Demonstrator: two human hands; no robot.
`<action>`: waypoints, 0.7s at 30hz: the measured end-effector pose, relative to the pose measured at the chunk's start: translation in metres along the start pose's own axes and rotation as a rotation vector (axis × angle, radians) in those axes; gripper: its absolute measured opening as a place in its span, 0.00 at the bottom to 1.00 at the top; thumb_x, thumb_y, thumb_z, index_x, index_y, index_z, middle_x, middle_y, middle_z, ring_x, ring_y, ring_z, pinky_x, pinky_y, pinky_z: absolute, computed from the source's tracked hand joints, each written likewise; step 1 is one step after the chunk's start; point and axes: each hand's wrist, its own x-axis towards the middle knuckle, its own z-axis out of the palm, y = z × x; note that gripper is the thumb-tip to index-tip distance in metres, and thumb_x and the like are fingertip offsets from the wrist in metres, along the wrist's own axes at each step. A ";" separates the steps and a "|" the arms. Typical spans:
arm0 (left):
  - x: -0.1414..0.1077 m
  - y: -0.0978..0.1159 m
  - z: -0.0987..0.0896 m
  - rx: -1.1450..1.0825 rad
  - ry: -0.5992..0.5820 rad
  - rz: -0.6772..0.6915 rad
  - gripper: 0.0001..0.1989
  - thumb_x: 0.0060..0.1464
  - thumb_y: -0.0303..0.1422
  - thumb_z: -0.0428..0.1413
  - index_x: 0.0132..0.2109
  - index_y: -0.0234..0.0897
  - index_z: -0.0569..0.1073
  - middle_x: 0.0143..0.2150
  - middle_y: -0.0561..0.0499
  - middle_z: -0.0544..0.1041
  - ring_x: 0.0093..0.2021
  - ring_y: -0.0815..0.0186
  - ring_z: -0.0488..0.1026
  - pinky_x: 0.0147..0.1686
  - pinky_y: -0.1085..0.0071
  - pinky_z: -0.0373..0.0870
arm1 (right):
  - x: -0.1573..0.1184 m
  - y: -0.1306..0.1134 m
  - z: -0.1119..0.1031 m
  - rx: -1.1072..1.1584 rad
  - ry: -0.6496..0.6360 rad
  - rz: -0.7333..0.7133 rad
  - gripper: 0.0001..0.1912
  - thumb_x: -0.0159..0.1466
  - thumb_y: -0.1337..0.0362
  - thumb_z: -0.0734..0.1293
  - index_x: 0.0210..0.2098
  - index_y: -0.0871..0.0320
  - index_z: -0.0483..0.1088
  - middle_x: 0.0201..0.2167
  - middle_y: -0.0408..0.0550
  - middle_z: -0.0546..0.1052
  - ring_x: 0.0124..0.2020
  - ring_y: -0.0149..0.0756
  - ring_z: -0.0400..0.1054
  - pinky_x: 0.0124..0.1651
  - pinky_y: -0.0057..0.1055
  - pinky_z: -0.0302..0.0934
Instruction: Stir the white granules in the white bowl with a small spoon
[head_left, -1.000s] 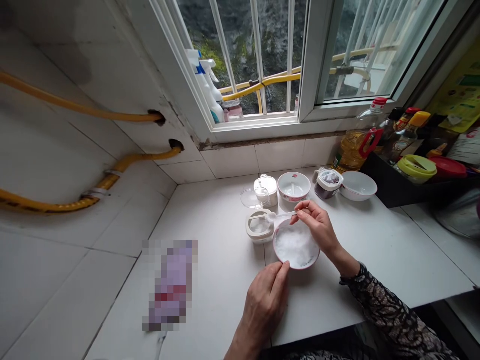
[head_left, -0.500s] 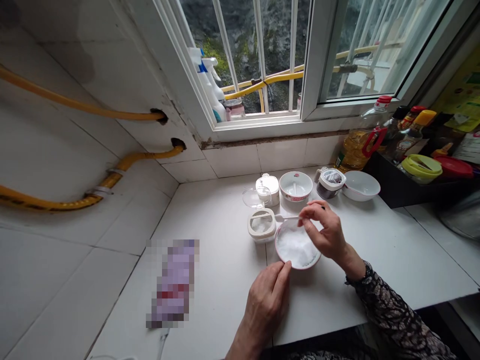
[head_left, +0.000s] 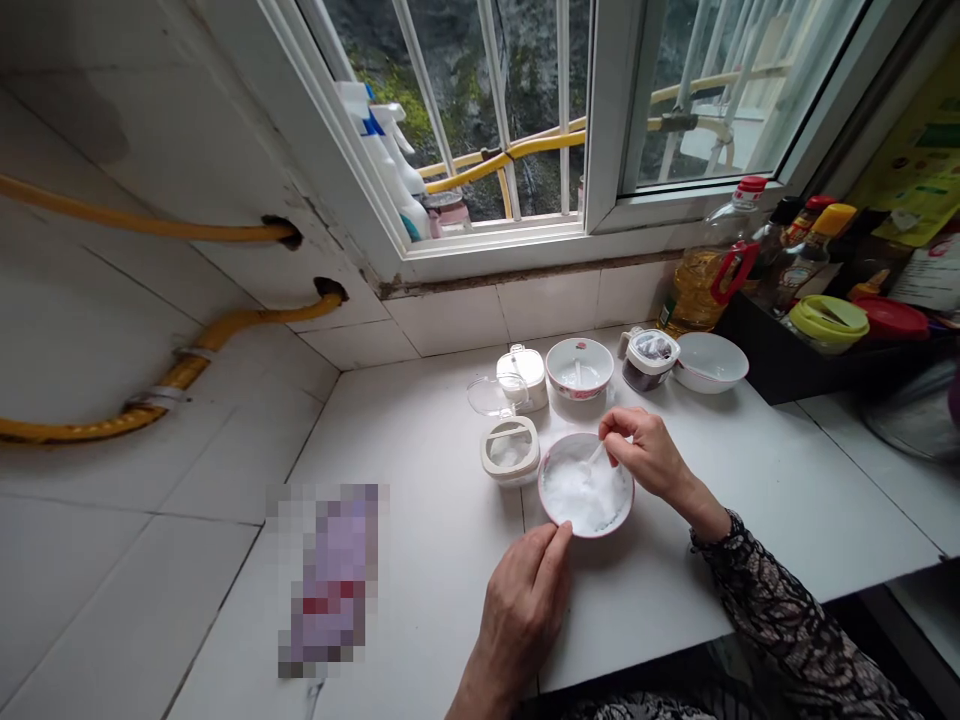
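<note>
My left hand (head_left: 525, 592) pinches the near-left rim of a bowl (head_left: 601, 533) between thumb and fingers. White granules (head_left: 574, 497) fill much of this bowl. In my right hand (head_left: 643, 452) is a small white spoon (head_left: 596, 455), held by its handle over the far right rim. The spoon's tip dips into the granules. Just left of the bowl stands a square seasoning jar (head_left: 510, 472) with white contents, its clear lid (head_left: 493, 396) flipped up.
Behind are a second white jar (head_left: 523, 378), a bowl with a spoon in it (head_left: 580, 385), a dark-filled jar (head_left: 649, 368) and another white bowl (head_left: 711, 365). An oil bottle (head_left: 697, 275) and a black condiment box (head_left: 772, 355) stand right. A blurred purple item (head_left: 334, 575) lies left.
My right hand has swung the spoon from beside the open jar down into the bowl's white granules. The left hand stays on the rim. The camera view has shifted slightly.
</note>
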 end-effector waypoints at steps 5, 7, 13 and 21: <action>0.000 0.000 0.000 0.009 0.007 0.007 0.19 0.60 0.18 0.48 0.57 0.31 0.68 0.42 0.42 0.77 0.41 0.63 0.77 0.41 0.70 0.76 | 0.003 0.003 -0.006 0.271 0.026 0.193 0.06 0.51 0.67 0.59 0.22 0.57 0.67 0.12 0.38 0.68 0.16 0.30 0.61 0.25 0.27 0.55; 0.001 0.000 -0.001 0.016 0.010 0.006 0.20 0.60 0.19 0.47 0.57 0.32 0.68 0.42 0.42 0.77 0.41 0.63 0.77 0.41 0.70 0.76 | 0.005 0.005 -0.007 0.359 0.029 0.246 0.05 0.49 0.66 0.60 0.22 0.57 0.67 0.11 0.38 0.69 0.16 0.30 0.61 0.24 0.27 0.56; 0.000 0.000 -0.001 0.010 0.006 0.006 0.20 0.60 0.18 0.46 0.58 0.32 0.68 0.43 0.42 0.77 0.42 0.63 0.77 0.42 0.70 0.75 | 0.009 0.007 -0.009 0.533 0.033 0.318 0.04 0.48 0.66 0.62 0.21 0.58 0.69 0.11 0.40 0.70 0.16 0.31 0.61 0.26 0.29 0.57; -0.007 -0.002 0.007 -0.024 0.013 -0.014 0.20 0.61 0.18 0.47 0.58 0.30 0.68 0.44 0.41 0.76 0.44 0.62 0.75 0.43 0.68 0.74 | 0.010 0.002 0.003 0.669 0.080 0.280 0.04 0.52 0.64 0.65 0.26 0.58 0.69 0.15 0.40 0.72 0.20 0.32 0.65 0.34 0.33 0.61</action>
